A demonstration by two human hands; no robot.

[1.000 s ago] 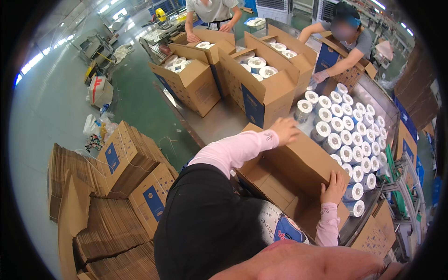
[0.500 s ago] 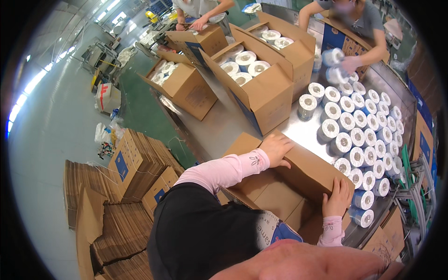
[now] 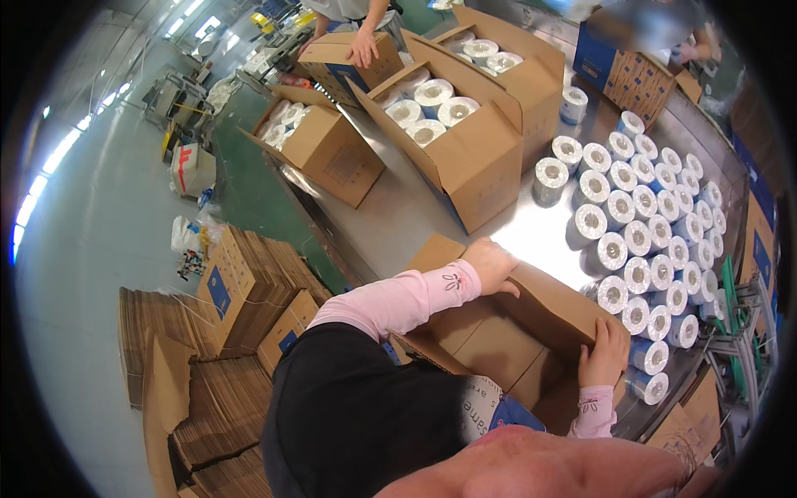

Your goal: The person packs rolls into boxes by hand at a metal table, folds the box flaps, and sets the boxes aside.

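Observation:
An open cardboard box [image 3: 498, 357] stands in front of me, with its bare bottom showing inside. My left hand [image 3: 491, 264] is closed over the top edge of its far flap, near the left end. Toward the right end of the same flap, my right hand [image 3: 604, 353] grips the edge with the fingers bent over it. Just beyond the right hand, many white rolls [image 3: 613, 294] with blue wrapping stand on end in rows, and a couple of the nearest lie tilted.
Filled cartons [image 3: 490, 166] of rolls stand open across the metal table [image 3: 390, 232]. Flattened cartons [image 3: 220, 407] are stacked at left. A person's hand [image 3: 363, 48] rests on a carton at the back; another person, blurred, is at the far right beside a printed carton [image 3: 618, 70].
The far-right person's hand has left the rolls and drawn back. At the back left, the other person's hand has shifted on the carton. My hands hold nearly the same places.

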